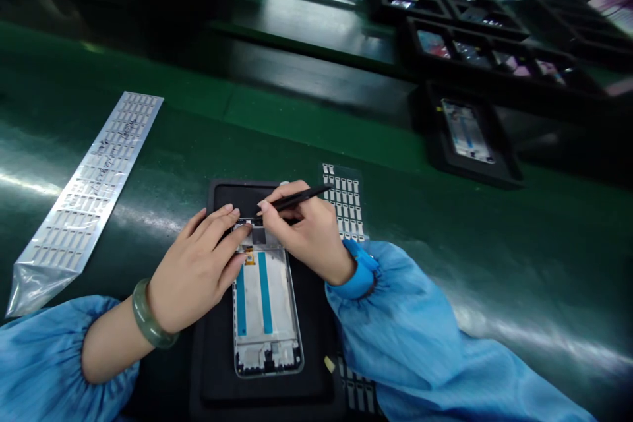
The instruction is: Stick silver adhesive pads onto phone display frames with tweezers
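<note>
The phone body [277,303], an open rectangular shell with rounded corners, lies in a matte black tray [319,349] on the smooth green table [277,125]. Its broad inner face is dull and silvery, crossed lengthwise by two flat blue strips [266,293]; black parts line the lower end.

Left hand [195,270]: fingers slightly spread, tips resting on the upper left part of the phone body. A rounded, polished green bangle [147,320] circles the wrist. Right hand [309,231]: thumb and fingers pinch a slim black pen-shaped tool [304,196], tilted, its lower end at the top of the phone body; exact contact cannot be determined. A blue band [359,277] sits at this wrist. Both sleeves are blue, gathered cloth.

Beside the right hand lies a clear sheet [349,204] bearing rows of small pale pieces. At left, a long, glossy plastic sleeve [91,191] carries handwriting. A second phone body [467,128] lies in another black tray [502,171], well apart.
</note>
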Tool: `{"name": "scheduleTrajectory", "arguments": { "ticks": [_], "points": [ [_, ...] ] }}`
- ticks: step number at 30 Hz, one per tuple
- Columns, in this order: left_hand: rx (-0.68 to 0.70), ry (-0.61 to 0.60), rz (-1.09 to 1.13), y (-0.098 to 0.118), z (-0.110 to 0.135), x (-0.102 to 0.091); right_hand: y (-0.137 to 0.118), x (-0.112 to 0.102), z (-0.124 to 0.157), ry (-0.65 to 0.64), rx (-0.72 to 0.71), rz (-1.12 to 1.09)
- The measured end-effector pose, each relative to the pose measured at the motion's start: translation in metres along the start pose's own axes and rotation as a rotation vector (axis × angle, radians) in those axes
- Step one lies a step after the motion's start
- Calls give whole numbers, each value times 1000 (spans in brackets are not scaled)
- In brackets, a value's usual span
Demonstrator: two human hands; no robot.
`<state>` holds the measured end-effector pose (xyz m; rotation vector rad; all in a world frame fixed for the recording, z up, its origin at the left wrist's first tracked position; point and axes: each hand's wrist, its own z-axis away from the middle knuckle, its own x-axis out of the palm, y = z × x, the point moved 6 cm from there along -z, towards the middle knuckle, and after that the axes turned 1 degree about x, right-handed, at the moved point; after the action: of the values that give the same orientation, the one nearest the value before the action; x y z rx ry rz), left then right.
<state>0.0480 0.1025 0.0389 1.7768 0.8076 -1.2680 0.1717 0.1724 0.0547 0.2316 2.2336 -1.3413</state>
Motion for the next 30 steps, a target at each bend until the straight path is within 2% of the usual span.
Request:
{"name": "scheduleTrajectory", "arguments": {
  "ticks": [3, 10, 13, 16, 22, 27, 30],
  "points": [
    [0, -5, -2, 0, 0, 1, 0, 2, -2, -52, -3, -39],
    [-4, 2, -3, 0, 0, 0, -9, 6, 0, -34, -215, 175],
    [-2, 0, -8, 0, 0, 0, -4, 3, 0, -3, -135, 92],
    [3, -2, -12, 0, 0, 1, 2, 2, -1, -24, -26, -25],
    [5, 10, -21, 0, 0, 0, -4, 5, -2, -85, -90, 36],
    [6, 5, -17, 0, 0, 0, -1, 1, -2, -11, -22, 13],
    [6, 6, -19, 0, 1, 0, 2, 1, -2, -31, 13, -69]
  ]
}}
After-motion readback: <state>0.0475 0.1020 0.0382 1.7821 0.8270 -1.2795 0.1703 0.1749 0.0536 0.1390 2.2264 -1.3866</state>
